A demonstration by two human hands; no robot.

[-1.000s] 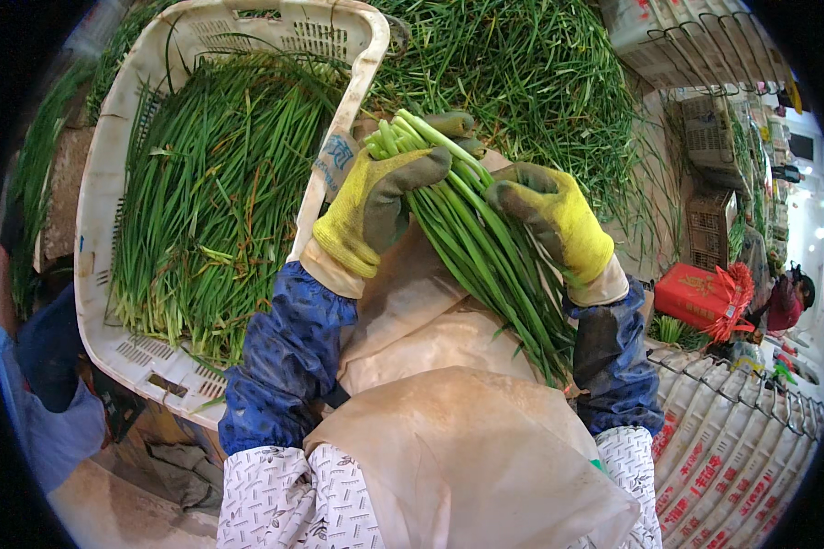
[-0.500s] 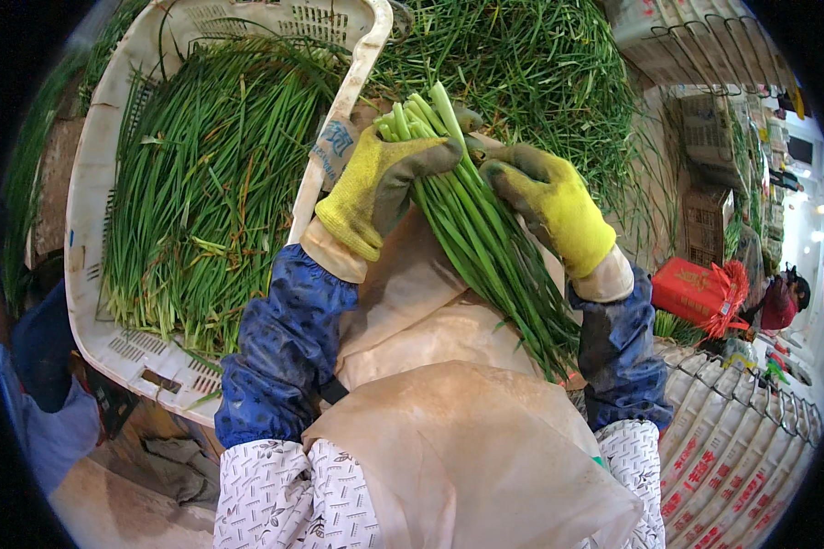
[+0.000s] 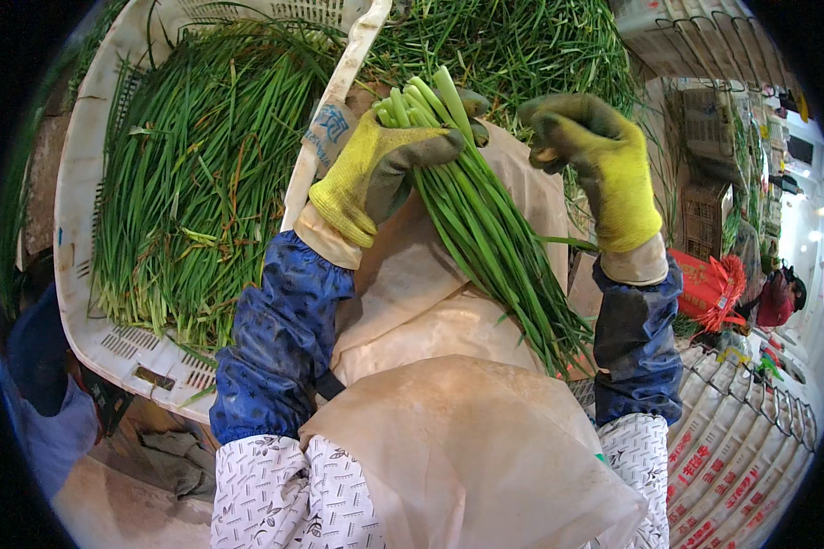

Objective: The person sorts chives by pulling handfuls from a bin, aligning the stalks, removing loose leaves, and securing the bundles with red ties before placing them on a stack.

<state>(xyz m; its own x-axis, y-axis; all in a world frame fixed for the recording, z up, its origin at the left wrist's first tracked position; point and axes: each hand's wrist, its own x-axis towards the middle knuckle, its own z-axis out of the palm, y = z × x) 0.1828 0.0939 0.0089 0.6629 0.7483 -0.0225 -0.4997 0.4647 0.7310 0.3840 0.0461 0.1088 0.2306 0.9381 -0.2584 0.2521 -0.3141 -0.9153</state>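
Observation:
My left hand [image 3: 372, 176], in a yellow glove with a dark palm, is closed around a bunch of garlic chives [image 3: 494, 242] near its pale cut ends. The leaves slant down to the right over my beige apron [image 3: 430, 412]. Right of the bunch, and apart from it, my gloved right hand [image 3: 604, 169] is raised with its fingers curled into a pinch. Whatever its fingertips hold, if anything, is too small or hidden to make out. A single green leaf [image 3: 568, 242] sticks out from the bunch toward my right wrist.
At the left stands a white plastic basket [image 3: 71, 265] filled with chives [image 3: 211, 183]. A loose heap of chives [image 3: 522, 55] spreads beyond my hands. To the right are a red package [image 3: 705, 288], stacked white crates [image 3: 732, 448] and another crate [image 3: 696, 46] at the upper right.
My right hand has pulled away from the bunch, moving right and slightly up, with its fingers still curled. The left hand keeps its hold on the bunch, almost in place.

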